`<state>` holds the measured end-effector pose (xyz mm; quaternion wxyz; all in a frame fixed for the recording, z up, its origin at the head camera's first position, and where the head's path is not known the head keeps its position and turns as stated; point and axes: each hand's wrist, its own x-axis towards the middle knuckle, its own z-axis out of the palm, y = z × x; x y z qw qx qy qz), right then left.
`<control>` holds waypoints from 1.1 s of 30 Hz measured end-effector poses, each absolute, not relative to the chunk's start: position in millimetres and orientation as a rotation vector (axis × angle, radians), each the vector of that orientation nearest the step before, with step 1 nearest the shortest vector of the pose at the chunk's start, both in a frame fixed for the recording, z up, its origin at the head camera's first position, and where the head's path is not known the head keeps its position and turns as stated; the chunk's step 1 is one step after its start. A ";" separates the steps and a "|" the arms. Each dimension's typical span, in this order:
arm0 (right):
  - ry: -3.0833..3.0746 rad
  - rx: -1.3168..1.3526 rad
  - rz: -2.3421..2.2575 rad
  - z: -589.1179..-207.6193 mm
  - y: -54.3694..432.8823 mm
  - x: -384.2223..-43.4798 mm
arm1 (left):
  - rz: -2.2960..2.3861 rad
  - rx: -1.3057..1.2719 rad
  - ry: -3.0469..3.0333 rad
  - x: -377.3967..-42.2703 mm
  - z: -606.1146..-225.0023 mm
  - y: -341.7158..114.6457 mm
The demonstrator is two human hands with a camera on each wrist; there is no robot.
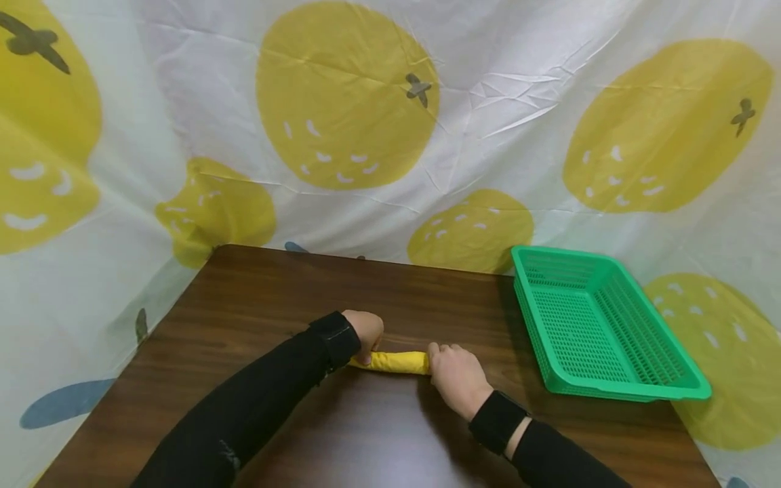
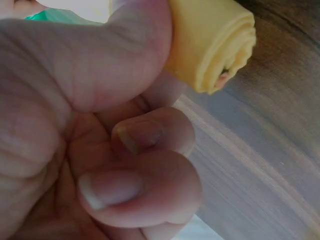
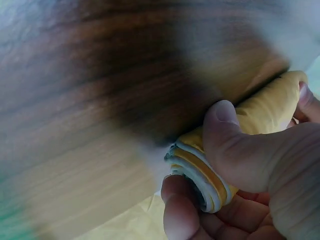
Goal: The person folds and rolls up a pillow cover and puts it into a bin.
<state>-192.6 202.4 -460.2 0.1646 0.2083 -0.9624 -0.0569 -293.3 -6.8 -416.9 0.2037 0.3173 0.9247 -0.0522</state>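
Observation:
A yellow cloth rolled into a tight tube (image 1: 399,362) lies crosswise between the two hands, over the middle of the brown table. My left hand (image 1: 364,332) pinches its left end between thumb and fingers; the spiral layers of that end (image 2: 227,55) poke out past the thumb in the left wrist view. At the other end, my right hand (image 1: 459,379) grips the roll with the thumb (image 3: 225,135) on top and fingers curled beneath. White and yellow layers (image 3: 200,175) show at this end in the right wrist view.
A green plastic basket (image 1: 616,390) with mesh sides stands on the table's right side. Behind and beside the brown wooden table (image 1: 274,288) hangs a white sheet (image 1: 201,81) printed with yellow fruit. Each wrist wears a black band.

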 end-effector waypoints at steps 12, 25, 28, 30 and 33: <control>-2.713 0.598 -0.199 -456.1 201.7 -195.7 | -0.173 0.860 2.558 -294.4 -418.0 -4.9; -3.197 0.718 0.188 -428.3 215.6 -248.5 | -0.044 1.109 3.003 -262.9 -446.5 -23.1; -3.260 0.795 0.230 -420.7 220.3 -259.0 | -0.080 1.209 3.167 -254.0 -455.9 -27.8; -3.299 0.809 0.246 -418.1 221.5 -263.2 | -0.092 1.247 3.220 -254.5 -460.0 -31.4; -3.305 0.845 0.265 -417.5 220.9 -265.9 | -0.071 1.257 3.247 -259.3 -463.6 -36.9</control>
